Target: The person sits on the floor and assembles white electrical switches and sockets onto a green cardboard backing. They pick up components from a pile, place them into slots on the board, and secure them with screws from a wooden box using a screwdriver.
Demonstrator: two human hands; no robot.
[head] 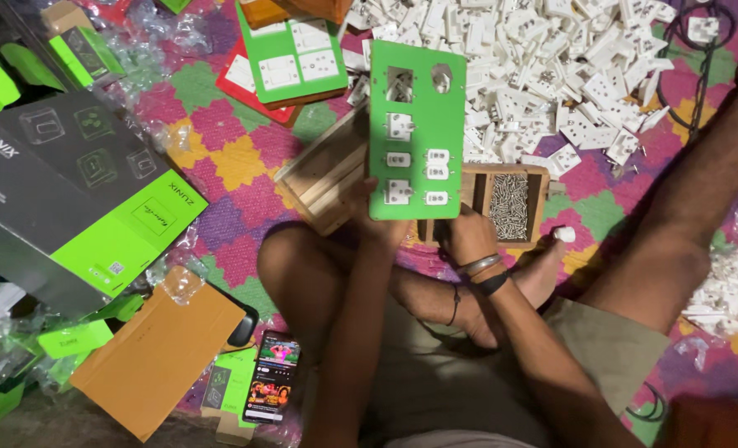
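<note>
The green panel [417, 130] stands upright with its long axis running away from the person, gripped at its lower left corner by the left hand [375, 217], while the right hand [469, 235], closed just below its lower right edge, lies nearer the screw tray [508, 203].

One head camera (the only view) — looking steeply down, close over the lap.

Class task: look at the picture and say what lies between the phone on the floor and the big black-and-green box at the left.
In the head view, a flat brown cardboard piece lies between the phone and the box.
</note>
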